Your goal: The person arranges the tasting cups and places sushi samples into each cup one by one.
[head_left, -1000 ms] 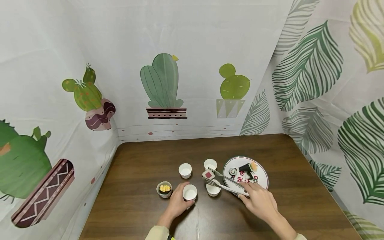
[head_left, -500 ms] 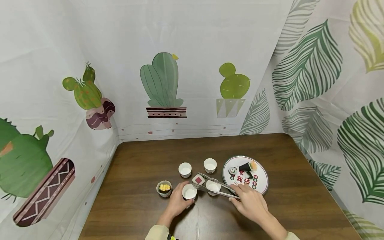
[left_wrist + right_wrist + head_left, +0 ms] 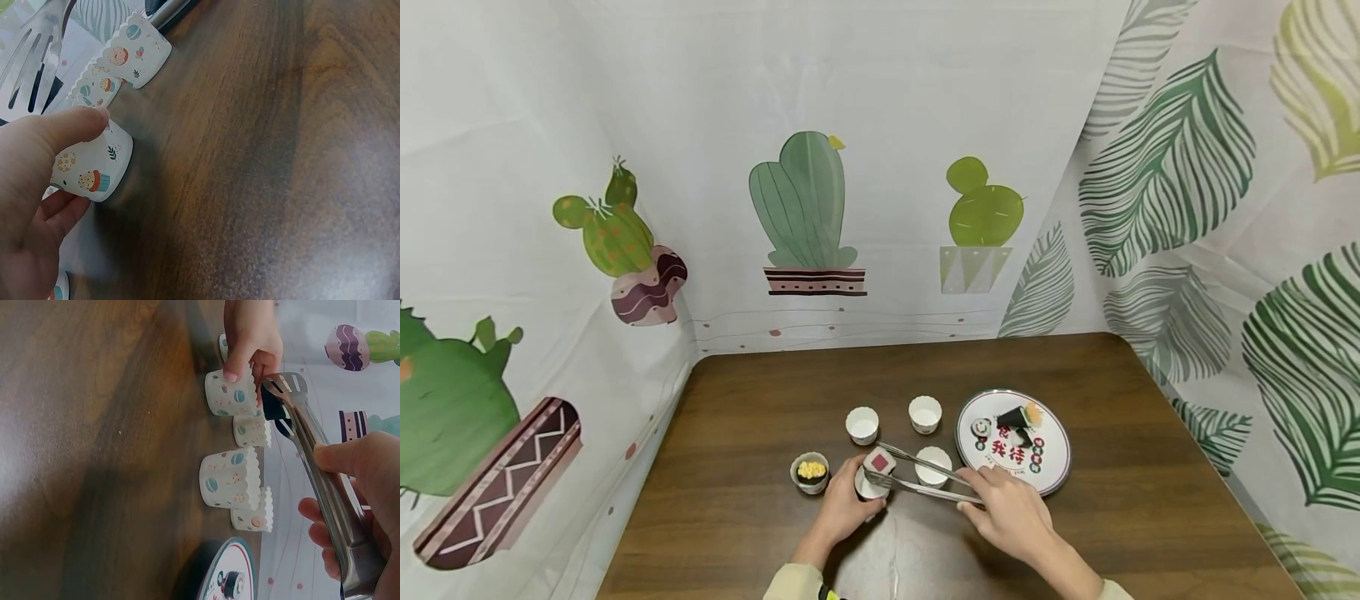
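Note:
My left hand (image 3: 842,507) holds a white paper baking cup (image 3: 94,167) between thumb and fingers; the cup is printed with cupcakes and stands on the table. In my right hand (image 3: 1013,515) are metal tongs (image 3: 334,506) with slotted ends. Between the tongs' ends is a sushi roll piece (image 3: 878,461), white on top with a red square centre and dark at the side in the right wrist view. It hangs just over the mouth of the held cup, partly covering it in the head view. The slotted end of the tongs (image 3: 32,65) also shows in the left wrist view.
Left of the left hand stands a baking cup (image 3: 801,483) holding a dark piece topped with yellow. More white cups stand behind (image 3: 862,429) and to the right (image 3: 931,480). A round plate (image 3: 1051,477) with several sushi pieces lies at the right.
My right hand has moved left with the tongs, carrying the sushi piece from beside the right-hand cups to above the held cup. The left hand stays around its cup.

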A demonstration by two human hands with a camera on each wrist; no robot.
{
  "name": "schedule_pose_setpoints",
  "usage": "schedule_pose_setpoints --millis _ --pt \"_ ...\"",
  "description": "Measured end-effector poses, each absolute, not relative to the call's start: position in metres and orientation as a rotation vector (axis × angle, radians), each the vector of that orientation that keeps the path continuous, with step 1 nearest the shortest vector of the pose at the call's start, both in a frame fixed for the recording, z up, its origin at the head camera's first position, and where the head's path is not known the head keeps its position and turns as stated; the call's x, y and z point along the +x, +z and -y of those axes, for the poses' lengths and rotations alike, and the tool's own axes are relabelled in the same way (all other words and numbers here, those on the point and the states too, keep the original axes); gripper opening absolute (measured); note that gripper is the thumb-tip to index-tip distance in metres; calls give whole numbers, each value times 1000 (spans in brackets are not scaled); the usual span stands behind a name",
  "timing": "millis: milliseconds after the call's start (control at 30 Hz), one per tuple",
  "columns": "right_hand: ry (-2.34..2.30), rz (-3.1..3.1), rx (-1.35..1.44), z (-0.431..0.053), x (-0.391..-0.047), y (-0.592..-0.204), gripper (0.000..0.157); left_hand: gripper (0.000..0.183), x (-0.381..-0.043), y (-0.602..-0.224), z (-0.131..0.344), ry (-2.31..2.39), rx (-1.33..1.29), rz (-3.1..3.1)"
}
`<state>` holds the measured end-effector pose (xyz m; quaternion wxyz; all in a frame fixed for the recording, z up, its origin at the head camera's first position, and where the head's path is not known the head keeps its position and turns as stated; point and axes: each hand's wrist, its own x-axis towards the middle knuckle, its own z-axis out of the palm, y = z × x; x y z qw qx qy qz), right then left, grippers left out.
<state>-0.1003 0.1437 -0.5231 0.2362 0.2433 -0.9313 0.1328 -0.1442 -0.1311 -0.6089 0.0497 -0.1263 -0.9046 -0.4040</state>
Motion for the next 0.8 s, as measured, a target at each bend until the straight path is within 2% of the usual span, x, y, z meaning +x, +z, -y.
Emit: schedule_pose_setpoints --millis 800 --pt "346 2607 690 -133 -99 -528 40 69 -145 -611 132 -1191 -400 2730"
